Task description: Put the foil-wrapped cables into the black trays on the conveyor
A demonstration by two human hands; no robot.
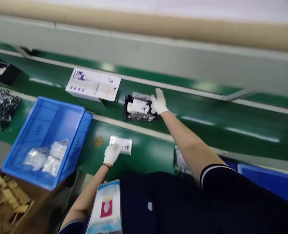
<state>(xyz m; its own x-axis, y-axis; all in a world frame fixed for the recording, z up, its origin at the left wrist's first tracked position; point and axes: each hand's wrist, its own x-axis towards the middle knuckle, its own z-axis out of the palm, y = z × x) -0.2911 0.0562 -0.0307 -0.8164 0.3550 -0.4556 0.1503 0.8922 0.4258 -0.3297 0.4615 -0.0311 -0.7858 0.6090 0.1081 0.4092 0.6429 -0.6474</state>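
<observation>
My left hand, in a white glove, is at a small stack of white printed leaflets on the green work surface. Its fingers close over the left part of the leaflets, and the fingertips are partly hidden. My right hand, also gloved, has its fingers apart at the right end of a black tray on the green belt. A white leaflet with a purple mark lies on top in that tray, among white parts and clear-wrapped pieces.
A white printed box lies on the belt, left of the tray. Blue bins hold bagged white items. Yellow rubber bands lie near the leaflets. Wrapped parts are piled at far left. A grey beam spans above.
</observation>
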